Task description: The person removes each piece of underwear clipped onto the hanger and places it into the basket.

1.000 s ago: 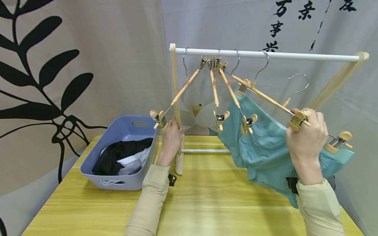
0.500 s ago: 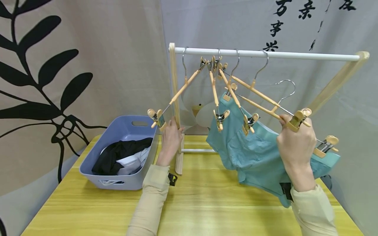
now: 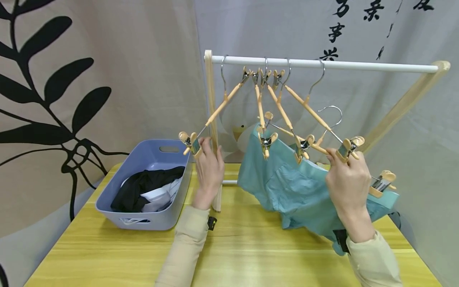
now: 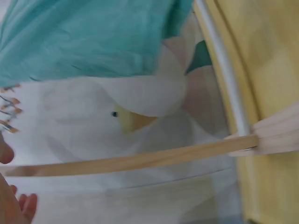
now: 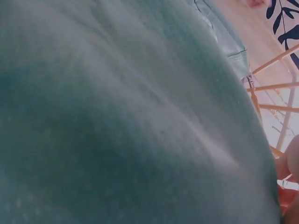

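Observation:
In the head view my right hand (image 3: 348, 185) grips the wooden bar of a clip hanger (image 3: 317, 146), whose metal hook is free of the rail. Turquoise shorts (image 3: 283, 179) hang from its two end clips, below my hand and tilted down to the right; in the right wrist view their fabric (image 5: 126, 116) fills most of the frame. My left hand (image 3: 209, 169) is beside the rack's left wooden post (image 3: 211, 103), fingers loosely extended, just under a hanger's clip. In the left wrist view its fingertips (image 4: 29, 205) show apart from the post.
Several clip hangers (image 3: 224, 107) hang from the white rail (image 3: 376, 66). On the table's left stands a blue basket (image 3: 165, 221) holding black cloth (image 3: 143, 189) and pale cloth. The yellow wooden table (image 3: 265, 255) spreads in front of the rack. A printed curtain hangs behind.
My right hand has moved left with the hanger and the shorts, and the hook has come nearer the hung hangers. My left hand's fingers have loosened and straightened at the post.

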### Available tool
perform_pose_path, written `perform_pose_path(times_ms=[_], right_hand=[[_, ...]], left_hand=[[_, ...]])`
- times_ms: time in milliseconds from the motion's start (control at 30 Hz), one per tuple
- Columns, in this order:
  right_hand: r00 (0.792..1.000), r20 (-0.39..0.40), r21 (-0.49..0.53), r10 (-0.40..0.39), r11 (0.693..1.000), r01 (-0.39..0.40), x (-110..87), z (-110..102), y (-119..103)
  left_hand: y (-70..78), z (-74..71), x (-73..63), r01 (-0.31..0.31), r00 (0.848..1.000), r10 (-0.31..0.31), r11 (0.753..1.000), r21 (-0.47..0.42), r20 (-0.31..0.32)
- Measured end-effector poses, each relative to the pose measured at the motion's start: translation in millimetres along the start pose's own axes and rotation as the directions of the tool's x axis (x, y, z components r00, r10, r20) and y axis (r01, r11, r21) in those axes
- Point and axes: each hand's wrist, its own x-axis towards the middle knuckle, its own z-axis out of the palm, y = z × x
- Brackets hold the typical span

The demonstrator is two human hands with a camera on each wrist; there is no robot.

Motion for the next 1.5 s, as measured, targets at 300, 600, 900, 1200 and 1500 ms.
perform_pose_path(times_ms=[300, 600, 900, 1200, 1500], right_hand=[[0.991, -0.057, 0.047, -0.117, 0.992, 0.12, -14.1, 5.9, -10.2], [0.973, -0.105, 0.103, -0.203, 0.971, 0.214, -26.1, 10.5, -19.9], [0.943, -0.206, 0.151, -0.261, 0.944, 0.294, -30.3, 15.9, -30.7], [0.914, -0.257, 0.199, -0.313, 0.909, 0.367, -29.7, 17.6, -33.5], [0.911, -0.253, 0.232, -0.326, 0.894, 0.384, -29.9, 18.5, -34.5]], left_hand=[[36.3, -19.5, 8.3, -0.141, 0.99, 0.143, 0.974, -0.177, -0.001], [54.1, -36.7, 16.2, 0.022, 0.968, 0.081, 0.914, -0.404, 0.236], [48.9, -47.7, 19.8, 0.133, 0.918, 0.058, 0.887, -0.442, 0.393], [45.0, -67.1, 18.0, 0.249, 0.885, -0.006, 0.851, -0.463, 0.466], [49.9, -76.8, 12.3, 0.447, 0.834, -0.092, 0.691, -0.569, 0.544]])
